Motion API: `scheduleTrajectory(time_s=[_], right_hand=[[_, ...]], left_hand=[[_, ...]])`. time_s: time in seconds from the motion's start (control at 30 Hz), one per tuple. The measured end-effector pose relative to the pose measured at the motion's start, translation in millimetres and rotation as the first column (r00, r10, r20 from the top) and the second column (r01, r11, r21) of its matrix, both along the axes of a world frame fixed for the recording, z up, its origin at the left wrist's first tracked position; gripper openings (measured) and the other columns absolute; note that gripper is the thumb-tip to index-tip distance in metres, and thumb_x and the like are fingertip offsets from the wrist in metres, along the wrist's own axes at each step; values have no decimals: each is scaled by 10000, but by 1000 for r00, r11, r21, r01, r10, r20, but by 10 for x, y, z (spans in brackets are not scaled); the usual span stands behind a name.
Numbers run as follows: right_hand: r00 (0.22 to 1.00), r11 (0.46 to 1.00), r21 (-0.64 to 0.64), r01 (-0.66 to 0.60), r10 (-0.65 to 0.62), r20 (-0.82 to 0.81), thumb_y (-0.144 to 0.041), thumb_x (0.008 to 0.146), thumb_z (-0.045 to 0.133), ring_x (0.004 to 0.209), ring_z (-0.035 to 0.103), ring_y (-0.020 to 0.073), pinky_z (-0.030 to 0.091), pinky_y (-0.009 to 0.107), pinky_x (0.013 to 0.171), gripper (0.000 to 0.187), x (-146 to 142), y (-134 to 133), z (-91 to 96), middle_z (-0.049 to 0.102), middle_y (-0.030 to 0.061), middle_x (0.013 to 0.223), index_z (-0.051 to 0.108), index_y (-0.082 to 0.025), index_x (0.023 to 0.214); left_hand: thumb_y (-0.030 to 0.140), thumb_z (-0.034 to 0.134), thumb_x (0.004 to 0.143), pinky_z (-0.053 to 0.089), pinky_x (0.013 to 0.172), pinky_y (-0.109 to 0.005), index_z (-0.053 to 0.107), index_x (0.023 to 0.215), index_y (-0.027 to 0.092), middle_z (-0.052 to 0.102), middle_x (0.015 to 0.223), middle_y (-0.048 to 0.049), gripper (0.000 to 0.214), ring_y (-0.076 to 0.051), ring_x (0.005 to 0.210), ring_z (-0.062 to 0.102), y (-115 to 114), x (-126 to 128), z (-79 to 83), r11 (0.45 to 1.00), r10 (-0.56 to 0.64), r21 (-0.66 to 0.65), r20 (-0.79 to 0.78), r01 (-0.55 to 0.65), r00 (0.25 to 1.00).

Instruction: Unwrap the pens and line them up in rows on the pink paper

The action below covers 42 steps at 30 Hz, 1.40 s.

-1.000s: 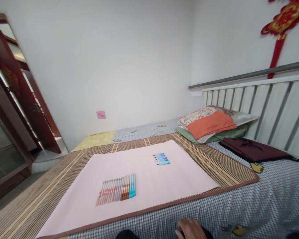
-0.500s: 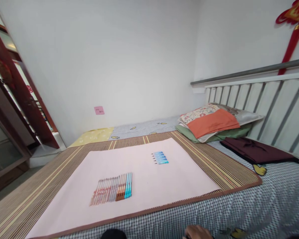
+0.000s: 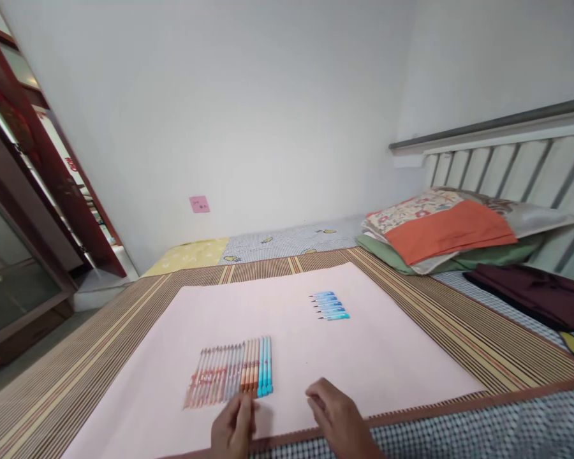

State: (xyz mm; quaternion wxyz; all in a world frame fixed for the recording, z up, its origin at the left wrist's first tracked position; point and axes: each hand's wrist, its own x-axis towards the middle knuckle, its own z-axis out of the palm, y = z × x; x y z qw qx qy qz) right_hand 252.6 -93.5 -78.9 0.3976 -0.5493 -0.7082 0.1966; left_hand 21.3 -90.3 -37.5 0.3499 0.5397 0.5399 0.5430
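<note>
My left hand (image 3: 233,428) is low over the pink sheet (image 3: 287,357), its loosely bent fingers at the lower ends of the brown-ended pens (image 3: 250,370). Contact with them cannot be made out, and nothing shows in that hand. My right hand (image 3: 335,411) reaches over the sheet's near edge, fingers curved, thumb slightly apart, nothing visible in it. A row of slim pens lies side by side: pale red-marked pens (image 3: 205,379) on the left, turquoise pens (image 3: 264,370) at the right end. Farther back, several short blue pens (image 3: 332,306) lie in a separate group.
A striped mat (image 3: 402,306) under the sheet covers much of the bed. Pillows (image 3: 440,229) and a folded maroon cloth (image 3: 530,293) lie at the right by the white headboard (image 3: 521,166). A pink note (image 3: 199,204) is on the wall; a doorway is at left.
Both hands have come forward from the bottom edge onto the pink sheet, the left to the long pens. The view has shifted, so the pens and bedding sit farther right.
</note>
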Motion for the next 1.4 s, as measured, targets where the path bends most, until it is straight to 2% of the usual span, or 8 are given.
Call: scheduleTrajectory(time_s=[0.17, 0.33, 0.57, 0.77, 0.87, 0.97, 1.17, 1.4], right_hand=[[995, 992, -120, -43, 53, 84, -222, 914, 533, 824, 663, 180, 463, 275, 748, 201, -519, 637, 93, 695, 40, 974, 634, -224, 1088], [993, 983, -179, 40, -20, 113, -179, 781, 658, 960, 661, 229, 486, 320, 818, 517, -733, 944, 21, 677, 58, 1139, 567, -255, 1284], [966, 987, -118, 105, -74, 247, -13, 716, 530, 1015, 619, 260, 468, 358, 881, 579, -754, 933, -54, 639, 85, 1141, 593, -228, 1250], [904, 961, -106, 256, -199, 377, -74, 811, 551, 968, 602, 291, 433, 386, 848, 180, -511, 1006, -95, 660, 114, 1000, 643, -193, 909], [955, 944, -186, 273, -243, 170, -107, 834, 556, 785, 598, 206, 416, 305, 711, 110, -197, 1079, -8, 651, 52, 844, 605, -205, 823], [954, 928, -362, 93, -186, -233, -231, 849, 586, 583, 519, 139, 371, 267, 572, 74, 134, 1141, 120, 603, -15, 677, 614, -210, 784], [741, 896, -412, -167, -162, -652, -408, 730, 756, 476, 436, 92, 322, 250, 475, 247, 459, 1198, 254, 634, -25, 610, 688, -183, 805], [388, 900, -342, -270, -223, -894, -523, 639, 879, 486, 413, 62, 272, 220, 469, 445, 268, 1237, 220, 555, -51, 598, 642, -174, 782]], left_hand=[[549, 593, 892, 379, 526, -250, 685, 742, 194, 525, 549, 21, 396, -140, 537, 461, 841, 86, 437, 987, 76, 131, 169, -99, 983], [525, 626, 863, 380, 509, -237, 701, 771, 173, 536, 558, 23, 372, -124, 532, 454, 1352, 153, 346, 993, 42, 95, 319, -76, 947], [470, 690, 775, 401, 505, -242, 699, 768, 170, 564, 582, 28, 300, -124, 533, 495, 1451, 331, 52, 991, 123, -97, 426, -89, 896], [494, 679, 785, 370, 499, -235, 695, 781, 174, 579, 593, 28, 321, -115, 517, 480, 1436, 421, 100, 996, 51, -83, 416, -18, 908], [517, 699, 783, 369, 503, -231, 706, 798, 171, 586, 599, 25, 346, -113, 522, 481, 1439, 436, 63, 998, 12, -63, 392, 14, 920], [551, 693, 792, 424, 553, -252, 740, 844, 173, 678, 694, -32, 384, -162, 627, 581, 1441, 449, 22, 997, -32, -61, 266, 50, 963], [527, 654, 845, 474, 711, -320, 785, 992, 208, 762, 894, -78, 374, -239, 818, 654, 1417, 499, 44, 942, -321, -110, -28, 316, 947], [434, 713, 775, 390, 562, -278, 741, 790, 164, 629, 617, -17, 271, -159, 558, 518, 1346, 605, 75, 827, -508, -245, 64, 507, 859]])
